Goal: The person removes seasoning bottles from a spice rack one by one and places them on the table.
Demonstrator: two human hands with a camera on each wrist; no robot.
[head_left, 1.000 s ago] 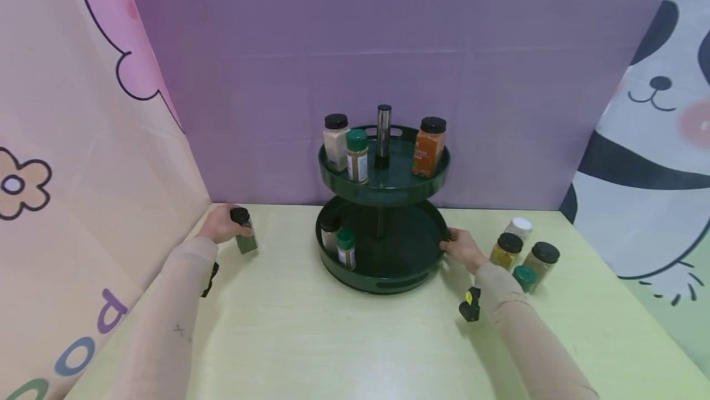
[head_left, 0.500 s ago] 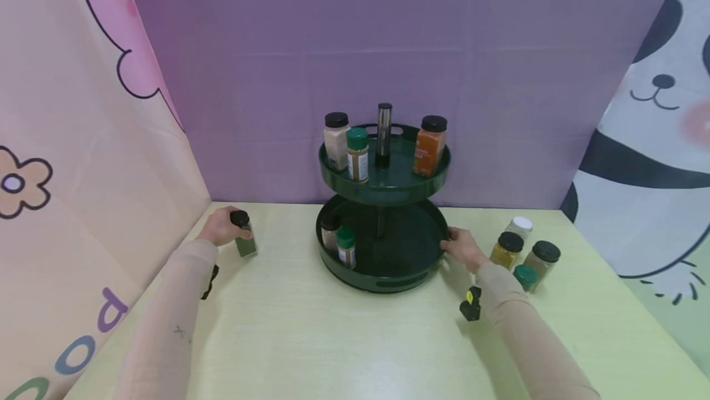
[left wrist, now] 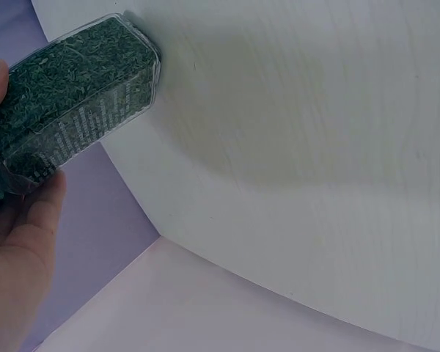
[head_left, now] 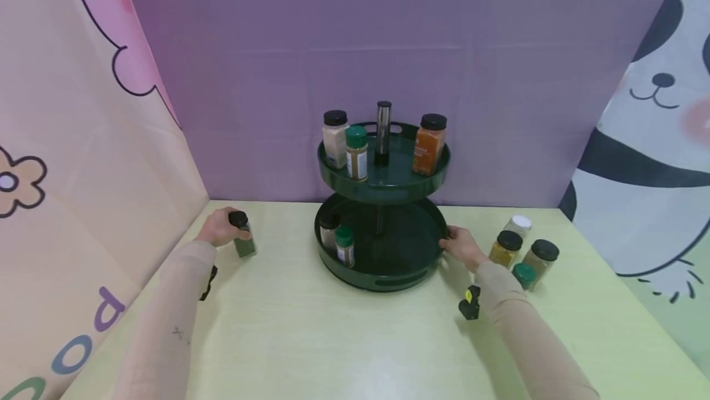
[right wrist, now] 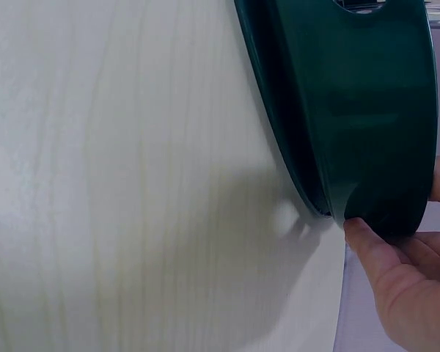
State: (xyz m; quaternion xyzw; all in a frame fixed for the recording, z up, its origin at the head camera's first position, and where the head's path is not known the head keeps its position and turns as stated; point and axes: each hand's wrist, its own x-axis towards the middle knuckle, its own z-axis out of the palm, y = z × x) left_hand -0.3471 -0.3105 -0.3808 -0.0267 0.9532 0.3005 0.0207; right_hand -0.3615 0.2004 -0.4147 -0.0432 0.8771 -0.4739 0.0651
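At the back left of the table, my left hand (head_left: 217,227) grips a clear spice jar of green dried herbs (left wrist: 81,88) near its black cap. The jar (head_left: 245,246) tilts slightly, its base at or just over the tabletop; I cannot tell if it touches. My right hand (head_left: 463,247) holds the right rim of the lower tier of a dark green two-tier turntable (head_left: 383,283), thumb and fingers on either side of the wall (right wrist: 374,132). On the lower tier's left stand a dark-capped jar (head_left: 328,235) and a green-capped jar (head_left: 345,249).
The upper tier (head_left: 383,193) bears a black-capped pale jar (head_left: 335,141), a green-capped jar (head_left: 357,156) and an orange jar (head_left: 429,147). Right of my right hand several jars cluster, among them a yellow one (head_left: 503,255) and a white-capped one (head_left: 518,227). Purple cloth (head_left: 266,110) hangs behind.
The herb jar in my left hand has dipped very slightly. My right hand stays on the turntable's rim, and the jars on it keep their places.
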